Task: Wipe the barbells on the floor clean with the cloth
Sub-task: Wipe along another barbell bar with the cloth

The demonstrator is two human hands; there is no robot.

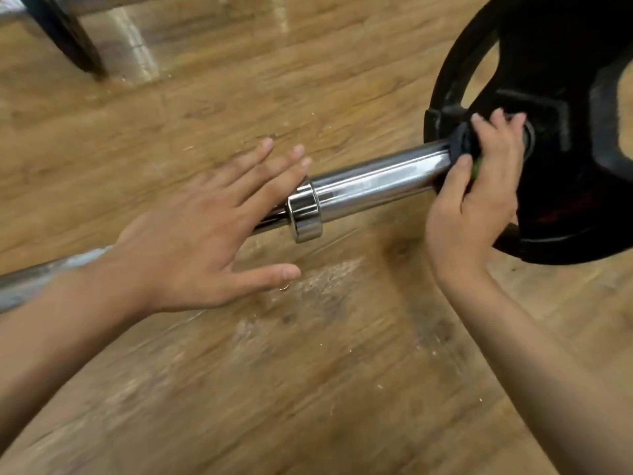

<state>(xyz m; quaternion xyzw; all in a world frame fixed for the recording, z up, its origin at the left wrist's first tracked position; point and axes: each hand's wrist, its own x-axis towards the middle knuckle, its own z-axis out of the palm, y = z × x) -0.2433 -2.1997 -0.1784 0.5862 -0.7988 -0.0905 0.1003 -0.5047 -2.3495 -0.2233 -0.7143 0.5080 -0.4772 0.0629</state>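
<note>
The right hand curls its fingers round a dark cloth on the chrome barbell sleeve, hard against the black weight plate at right. The left hand, fingers spread and holding nothing, lies over the bar near the collar, likely steadying it.

The left hand covers the stretch of barbell beneath it, so contact cannot be told; behind its wrist the barbell is blurred and runs off the left edge. Most of the cloth is hidden under the right hand; a green bit by its thumb is too small to identify. Beyond that hand the weight plate is cut by the top and right edges. The floor below both hands is smeared.
</note>
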